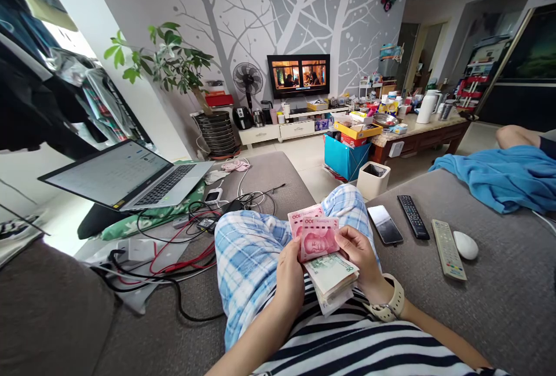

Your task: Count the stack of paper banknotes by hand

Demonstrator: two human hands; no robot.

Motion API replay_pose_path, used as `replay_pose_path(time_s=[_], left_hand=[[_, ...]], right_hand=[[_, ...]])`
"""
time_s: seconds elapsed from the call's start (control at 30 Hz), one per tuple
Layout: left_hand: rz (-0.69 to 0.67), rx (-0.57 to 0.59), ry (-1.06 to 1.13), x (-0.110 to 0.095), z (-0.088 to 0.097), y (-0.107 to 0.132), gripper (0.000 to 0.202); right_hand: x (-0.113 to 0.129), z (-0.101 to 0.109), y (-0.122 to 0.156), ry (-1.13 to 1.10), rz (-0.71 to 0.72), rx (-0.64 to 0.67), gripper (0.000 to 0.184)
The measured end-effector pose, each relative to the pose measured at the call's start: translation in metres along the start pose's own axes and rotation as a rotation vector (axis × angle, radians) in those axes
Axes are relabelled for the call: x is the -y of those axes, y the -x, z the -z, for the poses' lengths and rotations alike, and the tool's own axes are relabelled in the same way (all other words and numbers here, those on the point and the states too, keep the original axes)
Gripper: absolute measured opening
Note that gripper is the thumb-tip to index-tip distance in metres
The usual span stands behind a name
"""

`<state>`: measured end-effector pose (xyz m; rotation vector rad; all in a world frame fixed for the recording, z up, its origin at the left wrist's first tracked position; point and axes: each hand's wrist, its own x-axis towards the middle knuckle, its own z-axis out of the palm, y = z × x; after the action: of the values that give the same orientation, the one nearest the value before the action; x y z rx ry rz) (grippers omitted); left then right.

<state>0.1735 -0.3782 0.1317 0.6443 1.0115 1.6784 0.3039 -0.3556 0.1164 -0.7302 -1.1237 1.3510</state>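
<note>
Evidently pinching pink rectangular paper banknotes (318, 243) in left grip (289, 269) and right grip (359, 253). Held beyond thick green-topped paper stack (332, 273), probably for separation.

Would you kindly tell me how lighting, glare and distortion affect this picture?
Head view: bright light washes out to white around the hanging clothes; head view: glare whitens part of the phone; head view: wide-angle distortion seems to skew the laptop, while the banknotes look fairly sharp.
</note>
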Motion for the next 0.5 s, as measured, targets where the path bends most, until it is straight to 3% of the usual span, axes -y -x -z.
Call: replay_pose_path(time_s=[0.5], left_hand=[[-0.082, -0.003, -0.193, 0.011, 0.019, -0.011, 0.022]], right_hand=[[-0.002, 0.0, 0.001, 0.016, -0.005, -0.006, 0.029]])
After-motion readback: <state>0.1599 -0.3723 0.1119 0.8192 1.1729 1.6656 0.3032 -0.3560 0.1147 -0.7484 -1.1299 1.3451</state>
